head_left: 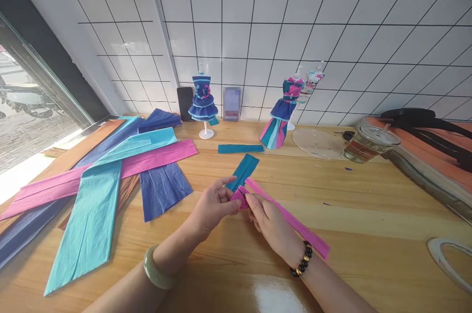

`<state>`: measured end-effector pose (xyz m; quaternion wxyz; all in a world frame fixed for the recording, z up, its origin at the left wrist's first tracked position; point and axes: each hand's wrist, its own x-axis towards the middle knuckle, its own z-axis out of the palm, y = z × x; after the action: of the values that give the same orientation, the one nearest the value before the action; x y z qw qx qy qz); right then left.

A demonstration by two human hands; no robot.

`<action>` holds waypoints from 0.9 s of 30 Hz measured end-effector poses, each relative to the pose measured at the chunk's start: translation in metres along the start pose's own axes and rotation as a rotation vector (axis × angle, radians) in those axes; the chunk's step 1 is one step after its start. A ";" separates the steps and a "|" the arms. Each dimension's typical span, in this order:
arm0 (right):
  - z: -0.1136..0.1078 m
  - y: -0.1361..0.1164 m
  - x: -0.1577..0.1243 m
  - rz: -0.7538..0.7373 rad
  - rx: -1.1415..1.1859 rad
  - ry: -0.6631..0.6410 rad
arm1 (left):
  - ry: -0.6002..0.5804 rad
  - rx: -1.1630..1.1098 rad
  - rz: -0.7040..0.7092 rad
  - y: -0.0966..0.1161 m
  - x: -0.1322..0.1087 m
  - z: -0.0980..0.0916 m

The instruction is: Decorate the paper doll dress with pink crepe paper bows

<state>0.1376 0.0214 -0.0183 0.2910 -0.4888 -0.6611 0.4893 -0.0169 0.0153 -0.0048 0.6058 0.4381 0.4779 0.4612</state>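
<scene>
While the fingers of both hands pinch pink paper, the table — wooden — meets white tiles.

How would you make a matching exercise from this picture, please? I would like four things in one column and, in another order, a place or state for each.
Things
1. folded pink piece
2. blue tiered dress
3. lidded cup
4. pale green bangle

Places or states
A. has a straw in it
B. around the left wrist
C. held by the left hand and the right hand
D. on a white stand

Right pairs: 1-C, 2-D, 3-A, 4-B
</scene>
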 end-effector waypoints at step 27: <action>0.000 -0.005 -0.001 -0.031 -0.049 0.026 | 0.005 0.044 0.052 -0.010 0.005 -0.006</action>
<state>0.1363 0.0207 -0.0135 0.2950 -0.4917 -0.6766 0.4620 -0.0209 0.0186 -0.0160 0.5826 0.4624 0.4781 0.4672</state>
